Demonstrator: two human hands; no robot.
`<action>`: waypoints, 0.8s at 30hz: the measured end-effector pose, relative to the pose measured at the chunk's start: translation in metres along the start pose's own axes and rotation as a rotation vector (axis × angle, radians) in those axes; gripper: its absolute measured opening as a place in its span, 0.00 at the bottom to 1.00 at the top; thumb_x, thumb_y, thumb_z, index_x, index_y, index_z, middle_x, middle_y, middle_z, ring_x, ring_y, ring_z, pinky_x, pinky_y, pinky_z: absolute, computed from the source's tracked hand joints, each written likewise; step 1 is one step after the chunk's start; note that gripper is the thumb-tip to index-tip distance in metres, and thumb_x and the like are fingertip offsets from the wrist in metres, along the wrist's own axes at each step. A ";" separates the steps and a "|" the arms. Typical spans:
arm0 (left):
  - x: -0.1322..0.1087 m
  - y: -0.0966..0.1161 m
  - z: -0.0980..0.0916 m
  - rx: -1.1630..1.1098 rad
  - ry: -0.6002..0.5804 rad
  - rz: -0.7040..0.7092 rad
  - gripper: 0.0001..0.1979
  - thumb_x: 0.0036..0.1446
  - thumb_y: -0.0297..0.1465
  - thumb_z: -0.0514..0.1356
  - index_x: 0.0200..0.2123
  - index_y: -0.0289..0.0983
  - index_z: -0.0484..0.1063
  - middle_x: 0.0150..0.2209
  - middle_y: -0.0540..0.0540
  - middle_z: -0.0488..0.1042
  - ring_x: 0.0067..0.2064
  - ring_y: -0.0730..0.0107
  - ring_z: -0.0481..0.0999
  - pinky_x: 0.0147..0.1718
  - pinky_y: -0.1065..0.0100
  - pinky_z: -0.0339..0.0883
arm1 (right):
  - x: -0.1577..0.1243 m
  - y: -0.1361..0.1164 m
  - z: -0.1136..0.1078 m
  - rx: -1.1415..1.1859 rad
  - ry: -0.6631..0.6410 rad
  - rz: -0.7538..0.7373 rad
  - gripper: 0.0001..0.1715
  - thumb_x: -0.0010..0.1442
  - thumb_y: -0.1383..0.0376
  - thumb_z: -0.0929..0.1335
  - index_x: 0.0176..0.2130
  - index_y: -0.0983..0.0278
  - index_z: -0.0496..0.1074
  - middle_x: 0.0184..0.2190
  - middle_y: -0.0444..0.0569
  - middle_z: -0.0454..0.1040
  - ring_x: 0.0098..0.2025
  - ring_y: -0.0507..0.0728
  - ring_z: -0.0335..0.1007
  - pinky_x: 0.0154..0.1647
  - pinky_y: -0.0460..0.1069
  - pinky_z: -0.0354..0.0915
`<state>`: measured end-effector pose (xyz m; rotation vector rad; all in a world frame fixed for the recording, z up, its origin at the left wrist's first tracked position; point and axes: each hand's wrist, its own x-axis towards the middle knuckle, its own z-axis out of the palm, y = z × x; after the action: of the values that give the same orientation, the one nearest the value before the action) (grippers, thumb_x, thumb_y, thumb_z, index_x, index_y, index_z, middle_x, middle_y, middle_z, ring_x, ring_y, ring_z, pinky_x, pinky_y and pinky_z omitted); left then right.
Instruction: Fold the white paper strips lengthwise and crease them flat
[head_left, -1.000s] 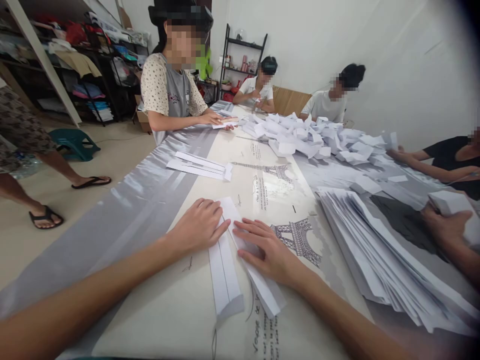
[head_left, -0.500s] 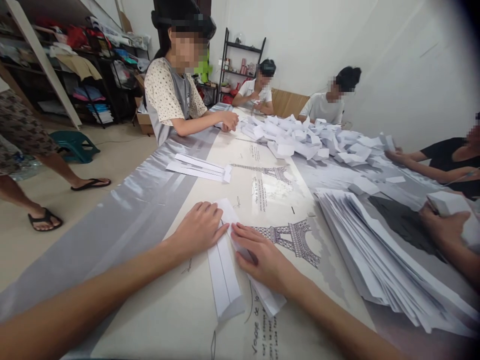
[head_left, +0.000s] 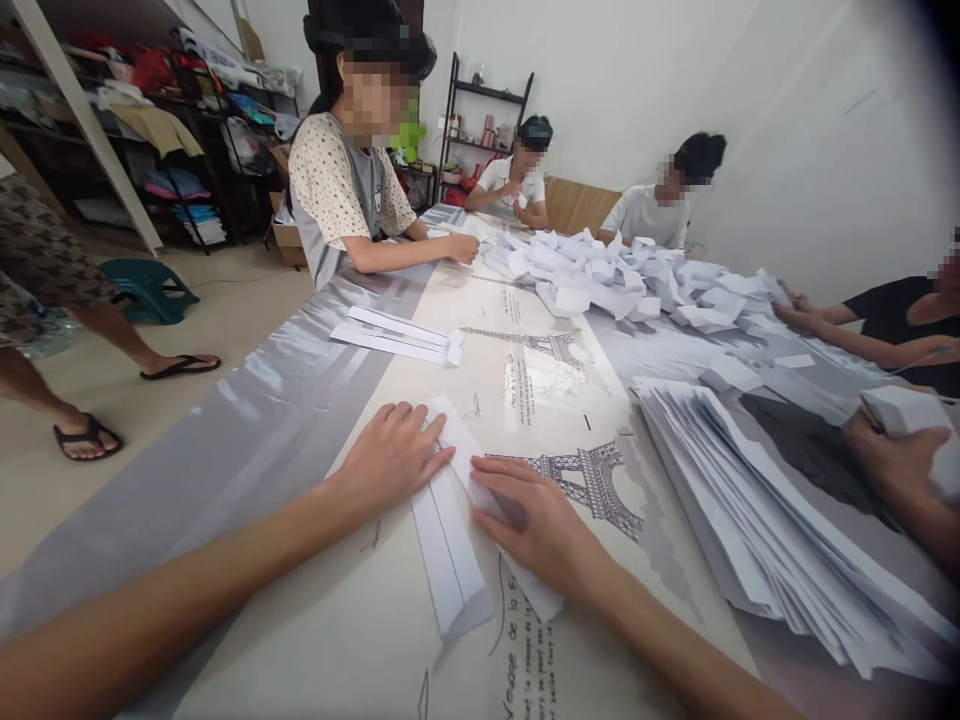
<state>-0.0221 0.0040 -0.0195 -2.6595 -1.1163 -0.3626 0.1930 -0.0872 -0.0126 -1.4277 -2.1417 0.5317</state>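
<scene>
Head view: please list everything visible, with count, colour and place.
folded paper: one piece or two, cannot tell; white; near centre, under both hands
sheet stack: one, fanned; white; right of the hands
paper heap: one; white; far middle
loose strips: a few; white; left of centre
table cover: one; grey and cream, tower prints; spread under everything
seated people: four; left, far and right sides
co-worker's hand: one; right edge, on a white block
standing person: one; floor, left
stool: one; teal; floor, left
shelves: one black rack; far wall
left hand: flat on the paper
right hand: flat on the paper
</scene>
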 end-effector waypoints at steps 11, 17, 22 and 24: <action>-0.002 -0.011 -0.004 0.024 -0.033 -0.070 0.25 0.69 0.47 0.52 0.54 0.32 0.72 0.47 0.34 0.76 0.49 0.46 0.74 0.47 0.52 0.68 | -0.005 -0.001 0.007 -0.086 -0.014 -0.159 0.22 0.63 0.69 0.67 0.56 0.61 0.75 0.62 0.50 0.71 0.66 0.63 0.64 0.64 0.64 0.66; -0.003 -0.004 -0.004 0.077 -0.056 -0.084 0.32 0.67 0.52 0.51 0.55 0.29 0.71 0.49 0.31 0.75 0.49 0.44 0.74 0.48 0.51 0.67 | -0.005 -0.009 0.014 -0.148 0.017 -0.166 0.19 0.63 0.72 0.64 0.49 0.66 0.78 0.61 0.55 0.72 0.64 0.64 0.66 0.61 0.63 0.70; -0.005 -0.002 -0.002 0.109 -0.042 -0.082 0.32 0.68 0.53 0.50 0.55 0.29 0.71 0.49 0.31 0.75 0.50 0.44 0.73 0.48 0.51 0.66 | -0.006 -0.012 0.018 -0.143 0.026 -0.115 0.19 0.62 0.74 0.65 0.47 0.63 0.79 0.60 0.54 0.73 0.64 0.65 0.67 0.59 0.63 0.71; -0.005 -0.003 -0.002 0.119 -0.039 -0.074 0.32 0.68 0.53 0.49 0.53 0.29 0.72 0.48 0.31 0.75 0.50 0.45 0.73 0.48 0.52 0.66 | -0.006 -0.013 0.017 -0.123 0.022 -0.100 0.19 0.61 0.75 0.65 0.46 0.62 0.80 0.58 0.54 0.75 0.64 0.64 0.67 0.61 0.63 0.70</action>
<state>-0.0276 0.0018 -0.0193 -2.5376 -1.2113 -0.2503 0.1746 -0.0983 -0.0198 -1.3750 -2.2481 0.3501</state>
